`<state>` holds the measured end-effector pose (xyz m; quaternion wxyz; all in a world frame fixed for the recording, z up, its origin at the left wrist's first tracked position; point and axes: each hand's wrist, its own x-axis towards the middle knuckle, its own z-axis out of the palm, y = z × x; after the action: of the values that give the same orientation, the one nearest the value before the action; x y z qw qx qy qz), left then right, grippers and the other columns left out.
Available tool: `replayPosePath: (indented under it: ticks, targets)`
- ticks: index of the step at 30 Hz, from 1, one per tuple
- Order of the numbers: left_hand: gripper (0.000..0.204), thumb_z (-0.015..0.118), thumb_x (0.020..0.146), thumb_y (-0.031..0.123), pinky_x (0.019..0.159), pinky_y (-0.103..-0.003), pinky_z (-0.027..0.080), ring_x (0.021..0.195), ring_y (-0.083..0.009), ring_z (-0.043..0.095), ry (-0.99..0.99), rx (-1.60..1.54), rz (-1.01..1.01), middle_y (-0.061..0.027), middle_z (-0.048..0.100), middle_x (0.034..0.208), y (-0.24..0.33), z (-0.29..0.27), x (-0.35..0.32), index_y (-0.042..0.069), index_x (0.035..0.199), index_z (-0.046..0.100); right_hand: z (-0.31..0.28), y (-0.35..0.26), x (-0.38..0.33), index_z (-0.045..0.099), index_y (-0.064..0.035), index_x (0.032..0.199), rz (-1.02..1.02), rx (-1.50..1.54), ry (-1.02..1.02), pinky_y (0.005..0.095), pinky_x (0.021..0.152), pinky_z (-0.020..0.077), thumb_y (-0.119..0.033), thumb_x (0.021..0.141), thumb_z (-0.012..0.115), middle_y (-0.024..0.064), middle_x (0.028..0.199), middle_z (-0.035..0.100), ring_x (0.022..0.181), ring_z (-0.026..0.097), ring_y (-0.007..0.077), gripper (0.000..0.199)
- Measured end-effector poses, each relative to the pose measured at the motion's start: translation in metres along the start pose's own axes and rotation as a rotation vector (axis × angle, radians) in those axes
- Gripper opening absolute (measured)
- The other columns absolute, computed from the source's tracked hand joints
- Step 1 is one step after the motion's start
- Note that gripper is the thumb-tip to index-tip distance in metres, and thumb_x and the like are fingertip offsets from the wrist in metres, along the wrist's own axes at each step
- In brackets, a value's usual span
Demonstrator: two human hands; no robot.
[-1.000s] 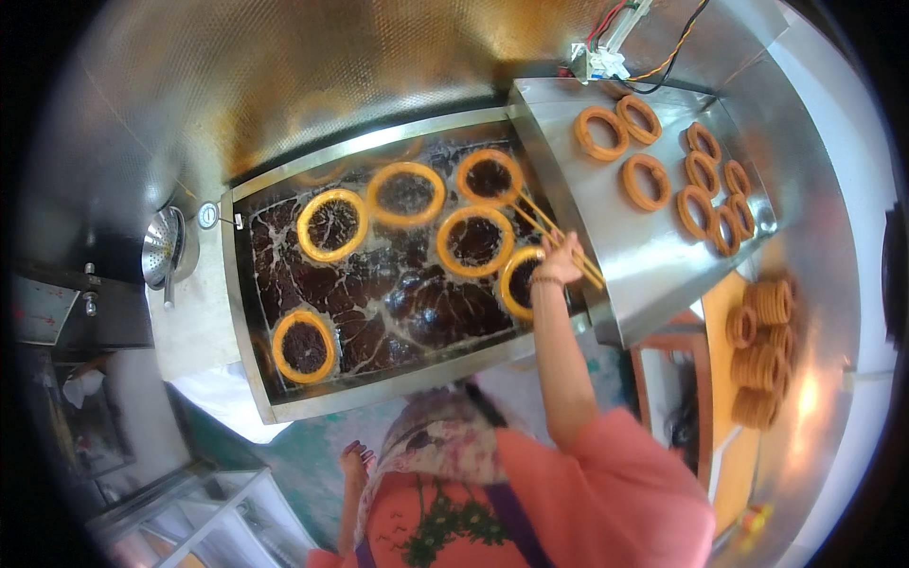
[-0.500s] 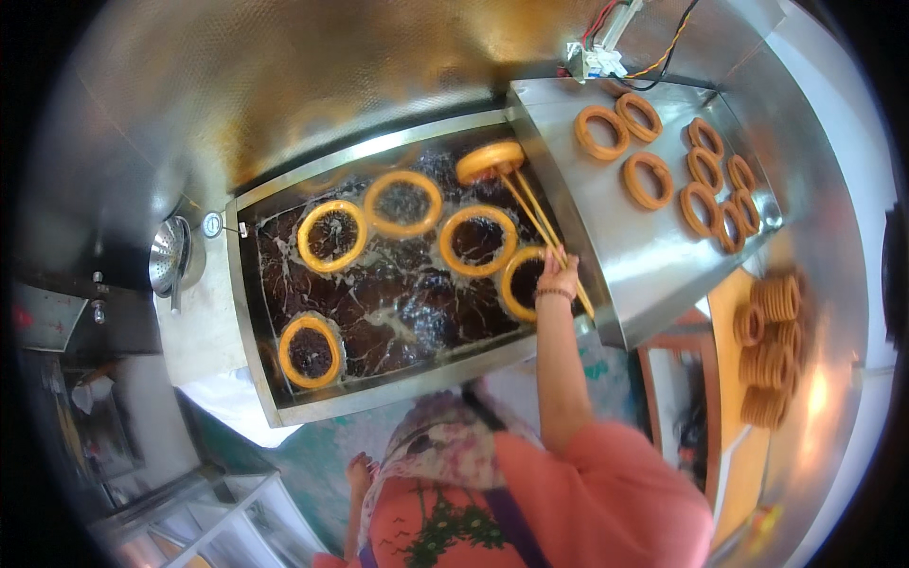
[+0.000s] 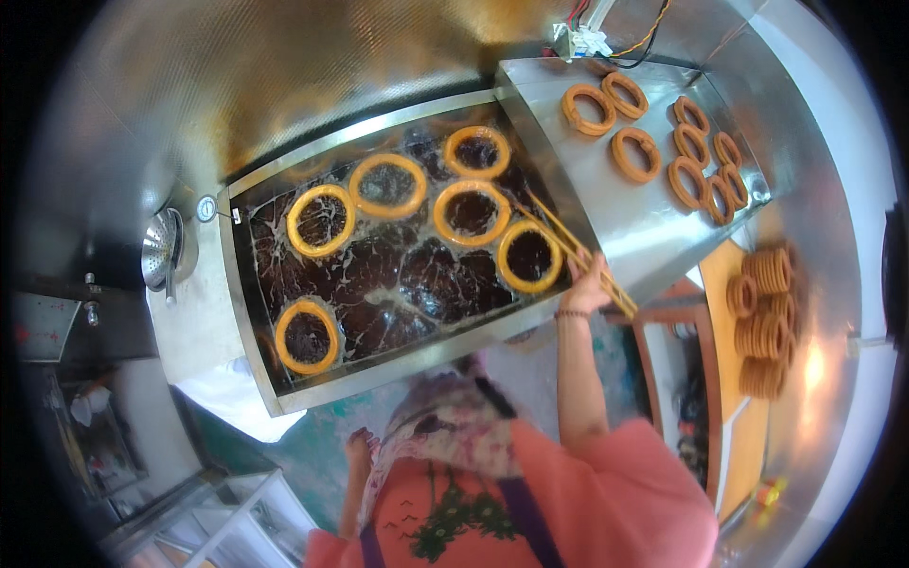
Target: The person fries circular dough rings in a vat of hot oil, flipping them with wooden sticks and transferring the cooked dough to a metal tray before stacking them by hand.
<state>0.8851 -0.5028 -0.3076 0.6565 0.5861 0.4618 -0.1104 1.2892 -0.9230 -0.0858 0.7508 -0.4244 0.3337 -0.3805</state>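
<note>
My right hand (image 3: 585, 295) grips a pair of long wooden chopsticks (image 3: 568, 251) at the fryer's right front corner. Their tips reach over the dark oil between two golden dough rings, one (image 3: 529, 256) nearest the hand and one (image 3: 472, 212) just behind it. Several more rings float in the steel fryer vat (image 3: 248, 312), among them one (image 3: 476, 151) at the back right and one (image 3: 306, 336) alone at the front left. My left hand (image 3: 360, 443) hangs low beside my patterned apron; its fingers are too small to read.
A sloped steel draining tray (image 3: 644, 222) to the right of the vat carries several fried rings. Stacks of finished rings (image 3: 765, 317) sit on an orange surface further right. A metal skimmer (image 3: 161, 251) hangs left of the vat. Wires (image 3: 592, 36) run at the back.
The chopsticks lifted and turned the back-right ring, which now lies flat in the oil. My right hand has drawn back toward the front, with the tips now between the two nearer rings.
</note>
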Motion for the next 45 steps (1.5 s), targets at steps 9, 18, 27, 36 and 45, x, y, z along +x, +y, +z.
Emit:
replayPosePath:
  ticks: [9,18,27,36,45]
  targets:
    - [0.037,0.048,0.077,0.003,0.051,-0.031,0.049,0.065,-0.0228,0.059,-0.014,0.015,-0.013,-0.014,0.058,0.089,0.013,0.01,0.01,-0.003,0.113,0.049,0.0,0.058,-0.016,0.052,0.0019,0.097,0.23,0.002,-0.021,0.0375,0.057,0.0585,-0.01,0.083,0.061,0.0194,0.084,0.062,0.071,0.065,0.0285,0.02]
    - [0.033,0.048,0.077,0.002,0.051,-0.03,0.049,0.063,-0.0228,0.059,0.026,0.191,0.02,-0.0145,0.059,0.086,0.01,-0.013,-0.006,-0.004,0.108,0.052,-0.012,0.078,0.003,0.051,0.0016,0.106,0.489,0.115,-0.011,0.0412,0.07,0.0544,-0.026,0.09,0.049,0.0176,0.095,0.06,0.086,0.06,0.0303,0.032]
    - [0.033,0.048,0.076,0.002,0.053,-0.03,0.05,0.063,-0.0236,0.06,0.017,0.069,0.082,-0.0155,0.059,0.086,0.004,0.002,0.017,-0.005,0.108,0.053,-0.065,0.018,-0.005,0.053,-0.0032,0.1,0.449,0.087,0.063,0.0358,0.067,0.0566,-0.018,0.086,0.057,0.012,0.097,0.06,0.085,0.063,0.0234,0.021]
    - [0.033,0.049,0.076,-0.001,0.053,-0.032,0.051,0.063,-0.0251,0.06,-0.089,0.057,0.016,-0.0166,0.059,0.088,0.053,0.026,0.017,-0.004,0.108,0.052,-0.078,-0.008,-0.019,0.053,0.0,0.095,0.104,-0.075,-0.039,0.0343,0.059,0.0573,-0.014,0.085,0.058,0.0143,0.091,0.061,0.078,0.064,0.0251,0.018]
    - [0.032,0.047,0.075,-0.003,0.054,-0.032,0.051,0.063,-0.0251,0.06,-0.084,0.14,0.058,-0.017,0.059,0.088,0.033,0.017,0.032,-0.005,0.107,0.053,-0.124,-0.061,-0.02,0.055,0.0032,0.095,-0.032,-0.185,0.05,0.0324,0.056,0.0571,-0.014,0.084,0.06,0.0144,0.088,0.061,0.074,0.065,0.0239,0.021]
